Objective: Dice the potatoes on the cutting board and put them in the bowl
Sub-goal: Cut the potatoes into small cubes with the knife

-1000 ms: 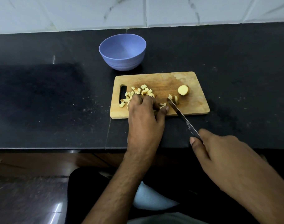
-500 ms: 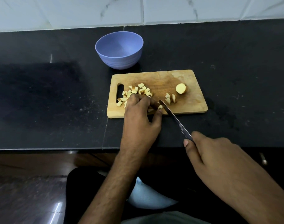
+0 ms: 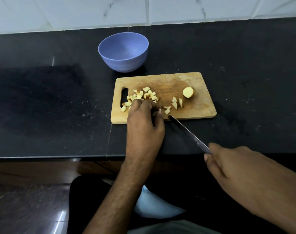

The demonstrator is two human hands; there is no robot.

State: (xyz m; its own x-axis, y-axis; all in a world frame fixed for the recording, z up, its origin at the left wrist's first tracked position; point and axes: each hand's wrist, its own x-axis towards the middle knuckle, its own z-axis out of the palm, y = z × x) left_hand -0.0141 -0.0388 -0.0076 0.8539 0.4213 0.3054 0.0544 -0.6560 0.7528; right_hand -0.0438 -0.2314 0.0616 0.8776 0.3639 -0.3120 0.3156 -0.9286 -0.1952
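Head view, looking down: black table (image 3: 42, 102) runs across the whole width, with pale marbled wall tiles (image 3: 93, 12) behind it and a dark floor (image 3: 25, 200) below its near edge. Wooden cutting board (image 3: 191, 108) lies on the table directly beyond the left grip, its handle slot to that grip's far left. Blue bowl (image 3: 123, 51) stands upright on the table beyond the board's far left corner, apart from the board; no potato is visible inside it. Left hand (image 3: 143, 122) rests palm-down over the near left part of the board, fingers curled and clenched over some of the diced pieces; what lies under the fingers is hidden. Right hand (image 3: 233, 168) sits off the table's near edge, to the right of and nearer than the left hand, its grip closed around the handle of a knife (image 3: 187, 132). The blade slants from that grip up and leftward, tip at the board's near edge just right of the left thumb; whether the tip touches the board cannot be told. Diced potato pile (image 3: 146, 95) lies on the board just beyond the left fingertips, touching them. A few loose potato wedges (image 3: 176, 103) lie to the right of the left grip, beyond the knife tip. One uncut potato end (image 3: 188, 92) sits farther right, apart from the wedges.
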